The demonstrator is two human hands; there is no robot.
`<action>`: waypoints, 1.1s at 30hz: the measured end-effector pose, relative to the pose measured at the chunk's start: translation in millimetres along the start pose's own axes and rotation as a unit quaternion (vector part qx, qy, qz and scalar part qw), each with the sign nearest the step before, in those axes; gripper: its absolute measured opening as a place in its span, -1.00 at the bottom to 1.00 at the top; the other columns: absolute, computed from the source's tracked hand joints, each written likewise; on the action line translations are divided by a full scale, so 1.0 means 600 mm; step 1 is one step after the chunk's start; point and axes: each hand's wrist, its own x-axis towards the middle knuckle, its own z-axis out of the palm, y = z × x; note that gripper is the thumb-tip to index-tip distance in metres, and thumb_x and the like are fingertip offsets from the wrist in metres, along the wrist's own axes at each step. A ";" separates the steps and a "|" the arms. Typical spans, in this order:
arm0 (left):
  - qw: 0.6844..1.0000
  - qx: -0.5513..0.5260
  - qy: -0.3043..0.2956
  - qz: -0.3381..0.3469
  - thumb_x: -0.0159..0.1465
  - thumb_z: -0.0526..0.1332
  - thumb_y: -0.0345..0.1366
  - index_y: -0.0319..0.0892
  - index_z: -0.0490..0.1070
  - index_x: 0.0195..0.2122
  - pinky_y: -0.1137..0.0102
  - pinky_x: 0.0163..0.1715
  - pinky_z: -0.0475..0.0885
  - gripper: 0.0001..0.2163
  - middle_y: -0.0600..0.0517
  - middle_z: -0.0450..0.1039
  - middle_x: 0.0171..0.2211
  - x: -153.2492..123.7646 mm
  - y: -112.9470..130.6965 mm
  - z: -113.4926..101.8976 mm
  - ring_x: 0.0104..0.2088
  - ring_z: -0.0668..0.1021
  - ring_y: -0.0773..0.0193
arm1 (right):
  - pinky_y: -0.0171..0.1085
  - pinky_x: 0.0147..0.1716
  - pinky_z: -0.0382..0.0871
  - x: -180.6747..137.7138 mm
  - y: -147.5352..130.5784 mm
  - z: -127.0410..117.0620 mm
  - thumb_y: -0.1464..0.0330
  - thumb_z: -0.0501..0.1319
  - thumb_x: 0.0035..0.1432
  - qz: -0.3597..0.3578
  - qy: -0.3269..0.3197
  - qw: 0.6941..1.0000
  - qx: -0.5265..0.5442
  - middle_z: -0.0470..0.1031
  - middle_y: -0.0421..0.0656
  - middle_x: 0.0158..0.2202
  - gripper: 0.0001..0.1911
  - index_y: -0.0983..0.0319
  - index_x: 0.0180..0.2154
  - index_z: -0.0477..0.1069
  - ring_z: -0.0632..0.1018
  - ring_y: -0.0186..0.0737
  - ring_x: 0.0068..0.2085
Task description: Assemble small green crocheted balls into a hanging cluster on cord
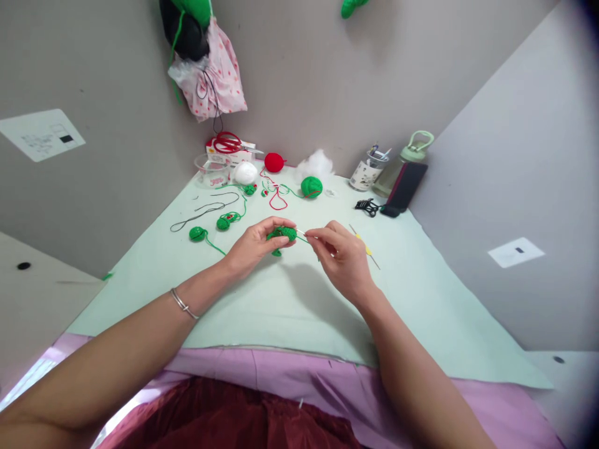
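Observation:
My left hand (255, 244) is closed around a small green crocheted piece (282, 234), held just above the pale green table cover (421, 299). My right hand (340, 252) pinches a thin needle (302, 234) whose tip meets the right side of the piece. A green yarn strand trails from the piece. A yellow-handled crochet hook (366, 248) lies on the cover just right of my right hand.
Several small green crocheted pieces (198, 234) lie at the left. A green yarn ball (311, 186), red ball (274, 162), white ball (246, 173), white stuffing (316, 164), red scissors (228, 143), clear bowl (211, 171), cup (367, 171) and water bottle (403, 163) stand along the back.

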 end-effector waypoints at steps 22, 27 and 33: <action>0.996 0.080 0.034 0.030 0.08 0.40 -0.27 -0.15 0.54 -0.14 0.34 -0.14 0.40 -0.70 -0.03 0.54 -0.10 0.002 0.007 0.000 -0.11 0.51 0.21 | -0.31 -0.48 0.12 0.002 0.003 0.007 0.37 0.20 0.22 0.140 -0.113 0.974 0.137 0.36 -0.26 -0.56 -0.87 0.24 -0.32 0.51 0.28 -0.37 -0.53; 0.999 0.020 0.024 0.008 0.06 0.44 -0.24 -0.13 0.54 -0.13 0.32 -0.12 0.41 -0.67 0.00 0.54 -0.11 0.001 0.006 0.001 -0.17 0.55 0.26 | -0.31 -0.48 0.09 0.006 0.021 0.015 0.22 0.29 0.16 0.209 -0.132 0.919 0.309 0.38 -0.25 -0.51 -0.79 0.24 -0.31 0.53 0.26 -0.36 -0.49; 0.999 0.001 0.030 0.011 0.06 0.45 -0.26 -0.12 0.54 -0.16 0.32 -0.12 0.41 -0.70 0.02 0.55 -0.13 -0.002 0.001 0.004 -0.17 0.55 0.27 | -0.30 -0.42 0.15 0.003 0.027 0.029 0.19 0.34 0.13 0.194 -0.099 0.908 0.357 0.41 -0.24 -0.47 -0.77 0.24 -0.37 0.53 0.27 -0.37 -0.45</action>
